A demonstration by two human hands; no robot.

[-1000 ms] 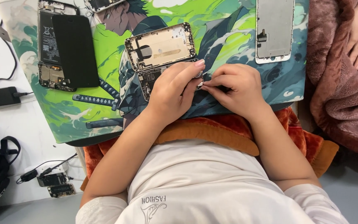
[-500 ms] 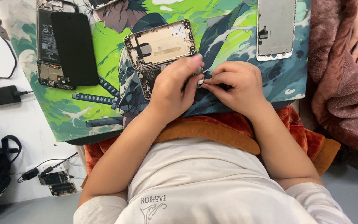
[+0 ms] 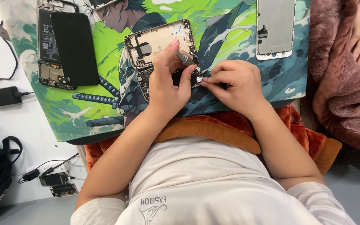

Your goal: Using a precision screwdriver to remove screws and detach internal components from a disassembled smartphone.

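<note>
A grey metal screwdriver [image 3: 184, 58] is gripped by the left hand [image 3: 167, 83] over the opened gold phone housing [image 3: 159, 41]. A small part is pinched by the right hand [image 3: 234, 81]. The phone lies dismantled, its white screen panel [image 3: 276, 27] set apart.

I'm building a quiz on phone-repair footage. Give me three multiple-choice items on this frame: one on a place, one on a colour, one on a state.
1. Where does the detached screen panel lie?
A. on the mat's upper right
B. on the floor by the charger
C. on the blanket

2. What colour dominates the work mat?
A. red
B. green
C. white

3. In what state is the phone body under the hands?
A. closed, screen on
B. wrapped in a case
C. opened, insides bare

Answers:
1 A: the pale panel sits on the mat, right of the opened phone.
2 B: the illustrated mat is mostly green, with darker blue-grey parts.
3 C: the shell shows bare metal and parts; the left hand holds a screwdriver over it, and the right hand pinches at its edge.
</note>
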